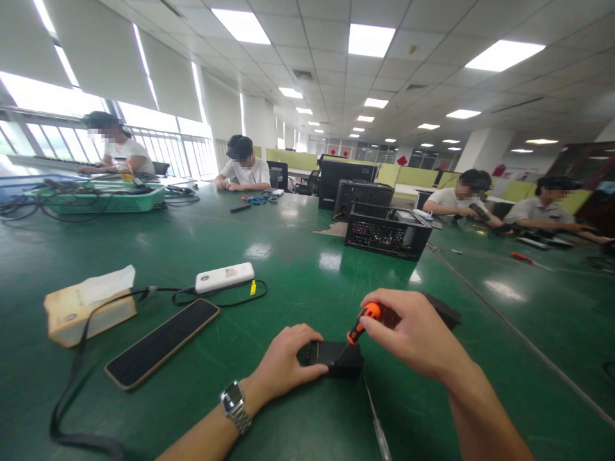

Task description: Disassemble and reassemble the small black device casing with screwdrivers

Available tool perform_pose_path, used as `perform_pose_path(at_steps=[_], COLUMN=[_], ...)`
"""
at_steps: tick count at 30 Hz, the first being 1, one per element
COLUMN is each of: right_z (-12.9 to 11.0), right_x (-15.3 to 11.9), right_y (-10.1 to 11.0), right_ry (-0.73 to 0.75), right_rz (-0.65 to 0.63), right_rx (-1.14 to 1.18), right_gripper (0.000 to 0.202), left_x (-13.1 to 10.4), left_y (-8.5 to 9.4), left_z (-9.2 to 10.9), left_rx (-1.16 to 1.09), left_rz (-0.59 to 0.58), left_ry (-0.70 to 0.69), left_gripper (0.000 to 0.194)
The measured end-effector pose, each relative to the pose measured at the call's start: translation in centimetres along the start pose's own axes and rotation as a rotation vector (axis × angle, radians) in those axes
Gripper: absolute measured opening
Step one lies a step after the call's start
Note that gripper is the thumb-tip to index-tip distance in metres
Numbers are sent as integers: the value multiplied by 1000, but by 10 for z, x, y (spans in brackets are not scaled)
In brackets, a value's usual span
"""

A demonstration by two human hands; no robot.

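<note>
My left hand (291,358), with a metal-banded watch (233,398) on its wrist, grips the left end of a small black box (343,365) lying on the green table. Its thumb presses the near side while the fingers wrap the far side. In my right hand (413,326) is an orange and black screwdriver (364,322), tilted, its shaft pointing down at the box's top. Whether the tip touches a screw is too small to tell. A thin metal tool (377,422) lies on the table just in front of the box. Beyond my right hand sits another black piece (442,310), partly hidden.
To the left are a phone (163,342), a tissue pack (91,307), and a white device (225,277) with a black cable. Open computer cases (389,230) stand ahead. A green basket (106,198) holds cables. Another screwdriver (531,260) lies right. Several people sit around the table.
</note>
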State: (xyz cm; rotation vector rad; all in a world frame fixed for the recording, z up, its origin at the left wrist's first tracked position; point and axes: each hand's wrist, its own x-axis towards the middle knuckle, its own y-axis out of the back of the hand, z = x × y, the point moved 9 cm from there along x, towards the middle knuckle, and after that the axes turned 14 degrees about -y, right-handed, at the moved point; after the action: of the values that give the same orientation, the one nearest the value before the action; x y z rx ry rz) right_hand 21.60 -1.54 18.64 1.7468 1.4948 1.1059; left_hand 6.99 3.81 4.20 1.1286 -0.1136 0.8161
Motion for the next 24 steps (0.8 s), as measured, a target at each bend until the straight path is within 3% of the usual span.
perform_pose_path(at_steps=[7,24], right_z=[-1,3], right_x=[4,2], right_y=[-7,-3], right_ry=[5,3], right_rz=[2,19], right_rx=[-34,-30], right_gripper=[9,9], left_x=[0,-1], left_y=[-1,-3], left_z=[-1,-3], left_rx=[-5,-23], left_rz=[-3,-10], left_ry=[-1,-8], left_gripper=[35,35])
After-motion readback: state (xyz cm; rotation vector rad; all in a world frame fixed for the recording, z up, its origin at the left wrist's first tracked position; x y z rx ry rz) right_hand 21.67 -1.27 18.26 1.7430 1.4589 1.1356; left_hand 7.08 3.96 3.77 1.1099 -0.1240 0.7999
